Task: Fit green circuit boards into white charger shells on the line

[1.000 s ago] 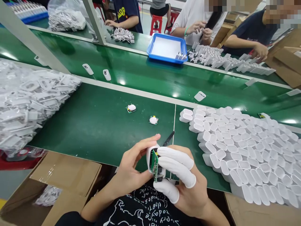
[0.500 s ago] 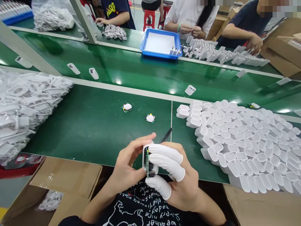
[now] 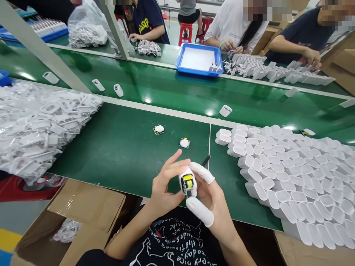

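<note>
Left of the standing white shells (image 3: 294, 173), near the front edge of the green bench (image 3: 122, 147), a white casing (image 3: 195, 187) is held between both hands. One side is gripped by the fingers and thumb of the left hand (image 3: 165, 186); the other is pinched by the right hand (image 3: 212, 197), on whose thumb and one finger white covers (image 3: 200, 211) are worn. A circuit board (image 3: 189, 183) is seen in the casing's open end. Two loose boards (image 3: 184, 143) and a dark tool (image 3: 206, 160) are also laid left of the shells.
</note>
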A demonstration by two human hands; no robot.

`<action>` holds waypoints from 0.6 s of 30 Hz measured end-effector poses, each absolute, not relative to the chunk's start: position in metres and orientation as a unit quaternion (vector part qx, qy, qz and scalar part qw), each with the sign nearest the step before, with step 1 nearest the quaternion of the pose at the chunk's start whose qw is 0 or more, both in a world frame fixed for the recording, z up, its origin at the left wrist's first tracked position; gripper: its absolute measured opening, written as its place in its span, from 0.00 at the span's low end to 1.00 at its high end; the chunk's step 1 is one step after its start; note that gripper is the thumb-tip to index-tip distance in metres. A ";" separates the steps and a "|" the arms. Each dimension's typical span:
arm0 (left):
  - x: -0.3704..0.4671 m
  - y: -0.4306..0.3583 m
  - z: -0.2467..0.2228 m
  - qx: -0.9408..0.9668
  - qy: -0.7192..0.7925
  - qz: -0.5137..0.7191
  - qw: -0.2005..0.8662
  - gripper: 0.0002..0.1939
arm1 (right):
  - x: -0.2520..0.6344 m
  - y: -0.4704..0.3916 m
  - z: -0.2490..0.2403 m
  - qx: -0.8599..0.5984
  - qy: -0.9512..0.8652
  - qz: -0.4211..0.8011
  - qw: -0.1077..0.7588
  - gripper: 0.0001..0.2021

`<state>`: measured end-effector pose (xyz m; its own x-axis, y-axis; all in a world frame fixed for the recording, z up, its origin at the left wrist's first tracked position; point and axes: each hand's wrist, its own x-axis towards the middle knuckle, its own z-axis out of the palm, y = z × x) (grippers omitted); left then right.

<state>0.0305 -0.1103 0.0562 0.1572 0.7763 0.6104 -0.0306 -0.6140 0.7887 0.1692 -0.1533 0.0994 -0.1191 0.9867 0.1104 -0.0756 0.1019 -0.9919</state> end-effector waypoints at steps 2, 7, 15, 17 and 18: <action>0.032 -0.109 0.054 0.689 0.257 0.600 0.314 0.28 | 0.168 -0.151 0.100 -0.413 -0.519 0.533 0.526 0.26; 0.034 -0.109 0.054 0.699 0.245 0.629 0.236 0.29 | 0.165 -0.145 0.102 -0.428 -0.502 0.528 0.535 0.19; 0.038 -0.111 0.054 0.649 0.355 0.648 0.183 0.25 | 0.160 -0.152 0.077 -0.498 -0.666 0.221 0.510 0.27; 0.039 -0.112 0.054 0.650 0.363 0.649 0.158 0.24 | 0.159 -0.151 0.072 -0.480 -0.701 0.132 0.511 0.29; 0.040 -0.113 0.055 0.653 0.361 0.651 0.140 0.23 | 0.158 -0.150 0.071 -0.467 -0.715 0.089 0.513 0.29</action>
<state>0.0395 -0.1129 0.0547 -0.1076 0.6545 0.7484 0.2891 -0.6996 0.6534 0.1580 -0.1497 0.0708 -0.0386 0.7588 0.6502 0.5757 0.5487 -0.6062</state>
